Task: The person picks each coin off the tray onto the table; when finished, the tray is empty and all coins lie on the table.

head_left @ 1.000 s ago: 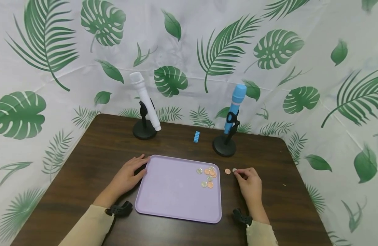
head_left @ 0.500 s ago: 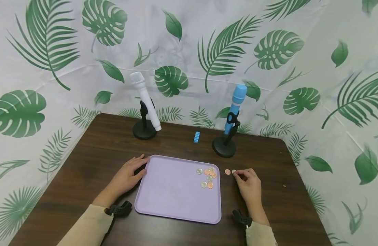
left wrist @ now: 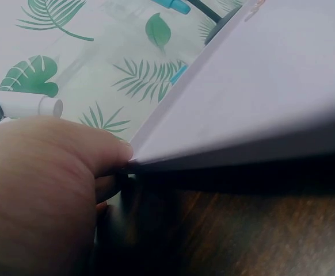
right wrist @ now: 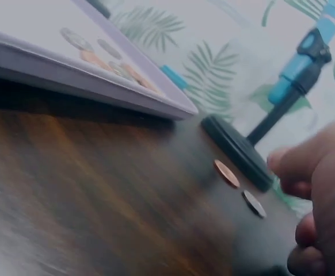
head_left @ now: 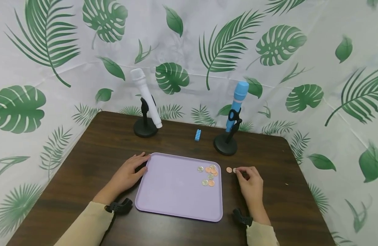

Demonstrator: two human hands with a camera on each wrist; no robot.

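The left hand (head_left: 126, 176) rests at the lilac tray's (head_left: 176, 194) far left corner, fingers extended. Its thumb touches the rim (left wrist: 173, 112) in the left wrist view. Beyond the tray's right side, the right hand (head_left: 251, 184) hovers low over the table with curled fingers, thumb and index tips close together by a silver coin (head_left: 234, 170). In the right wrist view this coin (right wrist: 254, 204) lies on the table apart from the hand (right wrist: 328, 190), and a copper coin (right wrist: 226, 173) lies beside it. Several copper and silver coins (head_left: 211, 183) lie in the tray's right part.
A white microphone (head_left: 149, 102) on a black stand is at the back left. The blue microphone (head_left: 238, 95) stands on its black base (head_left: 225, 145) at the back right. Between them lies a small blue block (head_left: 197, 135). Leaf-patterned cloth hangs behind the table.
The head view has shifted slightly. Both hands, the tray and the coins stay nearly where they were.
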